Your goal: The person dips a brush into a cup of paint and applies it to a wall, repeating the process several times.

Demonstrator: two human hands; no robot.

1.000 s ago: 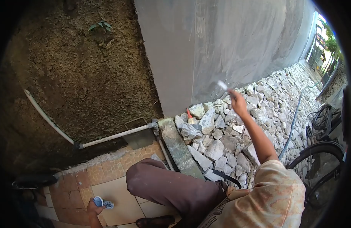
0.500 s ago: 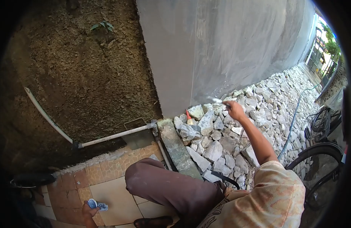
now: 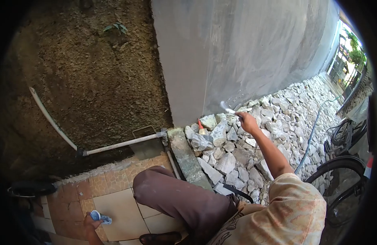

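My right hand [image 3: 248, 122] is closed round the handle of a brush [image 3: 228, 108] with whitish bristles, which are near the foot of the grey wall [image 3: 245, 49], just above the broken stones. At the lower left, my left hand [image 3: 91, 221] holds a small blue and white cup [image 3: 97, 216] over the floor tiles. A tool with a red tip [image 3: 200, 123] stands among the stones, beside a crumpled grey plastic bag [image 3: 201, 142].
Rubble [image 3: 253, 163] runs along the wall's foot. A white pipe [image 3: 123, 145] crosses before the rough brown wall [image 3: 94, 73]. At the right are a hose [image 3: 312, 134] and a bicycle wheel [image 3: 339, 163]. A concrete curb [image 3: 187, 159] borders the tiled floor [image 3: 117, 212].
The brush has shifted slightly left and its bristles now point more upward. My left hand and the cup have moved a little left in the view.
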